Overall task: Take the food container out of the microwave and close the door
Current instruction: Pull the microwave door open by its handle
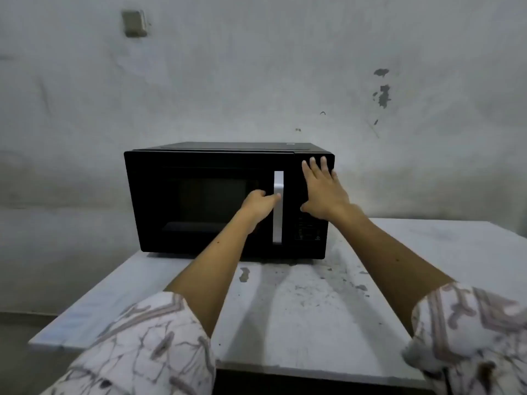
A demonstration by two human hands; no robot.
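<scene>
on the table (pixel 299 309), at the shut black microwave (pixel 199 195), left hand (pixel 258 205) grips its silver handle (pixel 278 206); right hand (pixel 323 192) presses flat, fingers spread, on the control panel (pixel 309 232).

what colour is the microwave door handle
Silver, a vertical bar on the black microwave; the handle shows best in the head view.

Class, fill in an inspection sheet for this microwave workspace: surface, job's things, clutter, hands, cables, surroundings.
Surface: white table, stained and speckled with dark marks.
Job's things: black microwave at the table's far edge, door shut; silver handle upright. Food container not visible; the window is dark.
Clutter: nothing seen.
Hands: left hand with fingers at the handle; right hand spread flat on the control panel. Patterned sleeves on both arms.
Cables: nothing seen.
Surroundings: worn grey wall with chipped patches; small box fitting at upper left.
</scene>
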